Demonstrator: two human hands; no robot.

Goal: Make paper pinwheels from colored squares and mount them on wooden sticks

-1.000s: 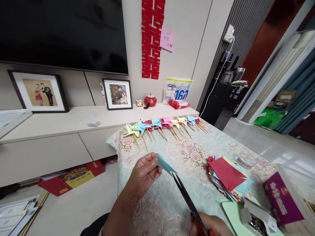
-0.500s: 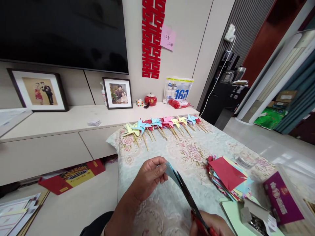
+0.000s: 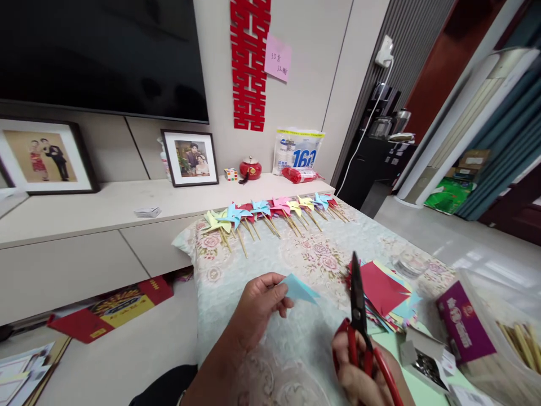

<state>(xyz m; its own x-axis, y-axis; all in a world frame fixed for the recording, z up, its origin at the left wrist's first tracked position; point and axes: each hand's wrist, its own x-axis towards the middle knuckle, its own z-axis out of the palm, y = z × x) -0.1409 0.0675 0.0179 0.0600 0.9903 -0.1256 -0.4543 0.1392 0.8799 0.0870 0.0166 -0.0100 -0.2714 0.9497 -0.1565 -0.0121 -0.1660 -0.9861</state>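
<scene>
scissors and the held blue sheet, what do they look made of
Scissors: dark blades, likely metal, with a dull sheen; smooth red handles, probably plastic. Blue sheet: looks like matte paper, judging by its thinness and crisp edges.

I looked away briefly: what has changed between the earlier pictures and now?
The right hand has drawn the red-handled black scissors rightward, away from the folded light-blue paper. The left hand still pinches the paper, and the row of coloured paper pinwheels stayed put.
</scene>
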